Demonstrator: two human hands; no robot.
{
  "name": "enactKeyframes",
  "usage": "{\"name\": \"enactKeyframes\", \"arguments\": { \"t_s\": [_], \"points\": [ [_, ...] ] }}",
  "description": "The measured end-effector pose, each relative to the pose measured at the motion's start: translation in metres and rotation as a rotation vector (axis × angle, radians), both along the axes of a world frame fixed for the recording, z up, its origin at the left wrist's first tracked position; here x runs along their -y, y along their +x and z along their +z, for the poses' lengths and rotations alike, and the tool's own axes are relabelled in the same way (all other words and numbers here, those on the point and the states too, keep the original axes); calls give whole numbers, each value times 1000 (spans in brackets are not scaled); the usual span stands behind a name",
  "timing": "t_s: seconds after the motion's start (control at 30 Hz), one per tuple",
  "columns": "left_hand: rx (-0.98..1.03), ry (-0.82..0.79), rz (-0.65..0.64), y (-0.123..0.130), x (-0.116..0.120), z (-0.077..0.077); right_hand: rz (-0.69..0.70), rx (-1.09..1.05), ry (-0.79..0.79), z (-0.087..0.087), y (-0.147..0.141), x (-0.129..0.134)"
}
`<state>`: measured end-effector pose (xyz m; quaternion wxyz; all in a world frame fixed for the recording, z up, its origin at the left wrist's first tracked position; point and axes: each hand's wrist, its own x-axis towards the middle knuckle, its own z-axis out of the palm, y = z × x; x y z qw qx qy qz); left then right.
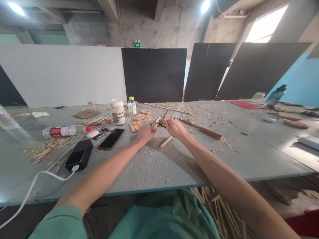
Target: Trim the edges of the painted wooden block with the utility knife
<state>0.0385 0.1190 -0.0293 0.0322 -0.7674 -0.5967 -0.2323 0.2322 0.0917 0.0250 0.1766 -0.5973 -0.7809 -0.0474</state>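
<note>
Over the middle of the table, my left hand is closed around a small piece of wood, whose pale end sticks up past the fingers. My right hand, also closed, grips a black and yellow knife, which looks like a utility knife. The knife lies against or close beside the wood; the exact contact is too small to tell. A short pale stick rests on the table just below my hands. To the right lies a long tool with a wooden handle and a thin dark shaft.
Wood shavings litter the grey table. Leftward are a phone, a black power bank with a white cable, a red-capped bottle, a paper cup and a green-capped bottle. Carved wooden pieces sit beyond my left hand.
</note>
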Motion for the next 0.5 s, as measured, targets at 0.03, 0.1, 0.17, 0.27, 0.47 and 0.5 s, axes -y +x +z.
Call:
{"name": "enactKeyframes", "arguments": {
  "t_s": [0.03,0.1,0.17,0.27,0.47,0.5],
  "points": [
    [-3,-1,-1,0,0,0,3,3,-4,-1,0,-1],
    [-9,-2,-6,0,1,1,-4,10,-11,-3,0,-3],
    [-12,2,-10,0,2,2,-36,19,-15,-5,1,-6],
    [-12,18,-14,2,3,3,-118,27,-15,-10,7,-12],
    [1,40,-9,3,7,1,-271,20,-17,-15,23,-22],
    [7,40,-10,3,7,1,-282,18,-18,-15,24,-23]
  ]
}}
